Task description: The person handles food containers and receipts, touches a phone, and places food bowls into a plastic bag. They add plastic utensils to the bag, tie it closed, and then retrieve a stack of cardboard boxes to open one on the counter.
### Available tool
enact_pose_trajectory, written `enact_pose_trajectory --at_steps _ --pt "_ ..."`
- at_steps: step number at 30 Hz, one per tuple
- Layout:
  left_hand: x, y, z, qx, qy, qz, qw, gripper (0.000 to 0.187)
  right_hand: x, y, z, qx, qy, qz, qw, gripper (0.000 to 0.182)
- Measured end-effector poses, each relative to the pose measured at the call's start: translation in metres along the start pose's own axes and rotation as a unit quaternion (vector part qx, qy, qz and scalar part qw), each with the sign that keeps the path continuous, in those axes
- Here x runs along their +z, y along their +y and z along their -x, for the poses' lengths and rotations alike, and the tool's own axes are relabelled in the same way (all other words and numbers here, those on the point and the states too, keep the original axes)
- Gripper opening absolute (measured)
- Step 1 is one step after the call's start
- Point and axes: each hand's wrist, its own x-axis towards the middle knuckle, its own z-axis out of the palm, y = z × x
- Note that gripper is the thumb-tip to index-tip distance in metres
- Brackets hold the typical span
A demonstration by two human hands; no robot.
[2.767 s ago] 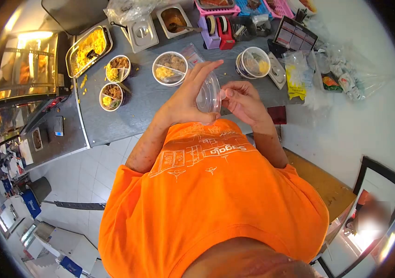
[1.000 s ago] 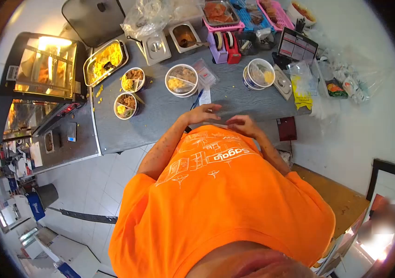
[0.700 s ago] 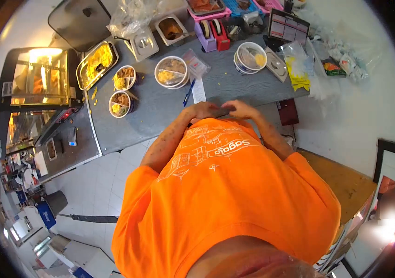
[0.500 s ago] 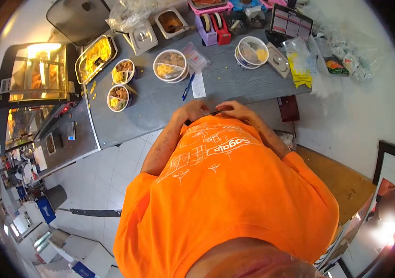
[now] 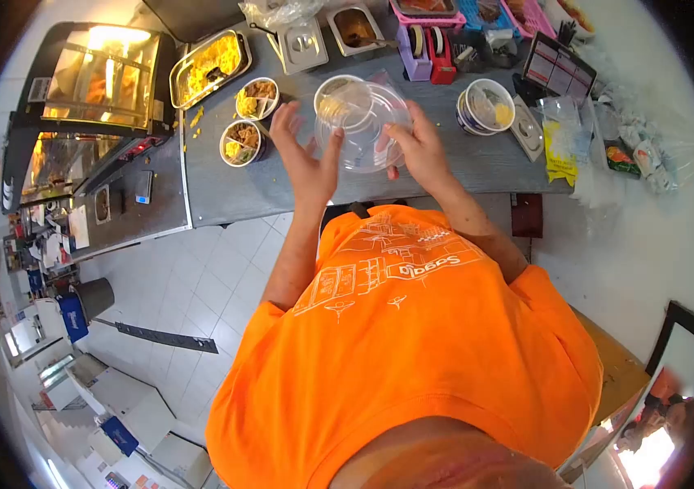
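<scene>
My right hand (image 5: 422, 147) pinches the edge of a round clear plastic lid (image 5: 366, 153), holding it tilted above the front of the counter. Fingers spread, my left hand (image 5: 308, 159) is at the lid's left side, its thumb overlapping the rim in this view. Behind the lid, partly covered by it, stands a white bowl (image 5: 332, 83) of food. To the left are two divided bowls, one farther back (image 5: 267, 104) and one nearer (image 5: 243, 153), with yellow food and brown meat inside.
At the right is a stack of white bowls (image 5: 485, 110) beside a metal lid (image 5: 529, 134) and a yellow packet (image 5: 560, 155). A metal tray (image 5: 243, 61) of yellow food, steel pans and tape dispensers (image 5: 442, 61) line the back. A lit warming cabinet (image 5: 98, 81) stands left.
Both hands have risen from the front of the shirt to over the counter. A clear lid is now in the right hand, and the left has opened. The view has shifted slightly.
</scene>
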Motion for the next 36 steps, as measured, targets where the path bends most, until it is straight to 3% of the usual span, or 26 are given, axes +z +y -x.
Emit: enact_pose_trajectory --at_steps 1,2,3,4,5,8,10,12,15,17,20,21,23,24,25,26,27,28,29,31,33,36 --pt "0.001 0.016 0.0 0.267 0.061 -0.258 0.927 0.03 0.003 -0.005 0.0 -0.002 0.002 0.002 1.0 0.048" --pt "-0.001 0.033 0.002 0.269 0.062 -0.254 0.927 0.03 0.007 -0.009 0.0 -0.065 0.03 0.054 0.996 0.046" --pt "-0.004 0.05 0.006 0.304 -0.095 -0.27 0.909 0.031 0.009 -0.013 0.001 -0.126 0.057 0.107 0.985 0.043" --pt "-0.004 0.05 0.009 0.317 -0.17 -0.277 0.891 0.031 0.011 -0.018 0.004 -0.124 0.057 0.111 0.984 0.043" --pt "-0.004 0.051 0.013 0.326 -0.246 -0.279 0.869 0.031 0.012 -0.023 0.008 -0.105 0.059 0.032 0.992 0.039" --pt "-0.001 0.029 0.008 0.317 -0.189 -0.053 0.928 0.033 0.023 -0.043 0.023 -0.112 0.049 -0.128 0.984 0.033" --pt "0.004 0.039 0.011 0.305 -0.169 -0.033 0.937 0.034 0.029 -0.048 0.036 -0.157 0.027 -0.232 0.96 0.026" --pt "0.009 0.052 0.016 0.294 -0.157 -0.009 0.943 0.034 0.032 -0.045 0.047 -0.211 0.044 -0.185 0.959 0.022" --pt "0.014 0.06 0.016 0.283 -0.209 0.041 0.935 0.034 0.039 -0.043 0.066 -0.28 0.106 -0.119 0.947 0.014" --pt "0.016 0.06 0.014 0.351 -0.238 0.024 0.905 0.033 0.049 -0.045 0.083 -0.303 0.165 -0.1 0.933 0.011" --pt "0.011 0.073 0.019 0.344 -0.358 0.104 0.862 0.034 0.066 -0.039 0.112 -0.299 0.225 -0.128 0.919 0.011" --pt "0.008 0.074 0.022 0.35 -0.39 0.127 0.842 0.034 0.07 -0.028 0.122 -0.292 0.262 -0.076 0.917 0.012" --pt "0.002 0.072 0.028 0.181 -0.518 0.294 0.782 0.031 0.086 -0.013 0.146 -0.292 0.353 -0.019 0.888 0.014" --pt "0.001 0.07 0.035 0.099 -0.564 0.327 0.751 0.026 0.1 -0.009 0.158 -0.311 0.35 -0.055 0.882 0.015" --pt "-0.001 0.069 0.044 0.013 -0.613 0.35 0.709 0.021 0.113 -0.006 0.172 -0.332 0.35 -0.088 0.872 0.016" --pt "-0.006 0.072 0.051 -0.047 -0.669 0.328 0.666 0.018 0.123 -0.004 0.191 -0.345 0.41 -0.074 0.841 0.016" --pt "-0.009 0.073 0.062 -0.099 -0.721 0.298 0.618 0.015 0.133 0.0 0.213 -0.311 0.407 -0.071 0.856 0.017" --pt "-0.01 0.074 0.075 -0.099 -0.758 0.308 0.566 0.015 0.145 0.004 0.237 -0.275 0.403 -0.075 0.87 0.019" --pt "-0.013 0.071 0.088 -0.138 -0.78 0.314 0.522 0.015 0.158 0.009 0.257 -0.278 0.456 -0.07 0.843 0.019" --pt "-0.023 0.071 0.123 -0.185 -0.819 0.309 0.446 0.015 0.185 0.021 0.294 -0.246 0.489 0.066 0.834 0.021" --pt "-0.023 0.071 0.158 -0.287 -0.838 0.292 0.361 0.017 0.209 0.028 0.332 -0.225 0.524 0.076 0.818 0.023" --pt "-0.039 0.083 0.223 -0.294 -0.871 0.263 0.293 0.018 0.255 0.047 0.39 -0.21 0.576 0.029 0.79 0.023"
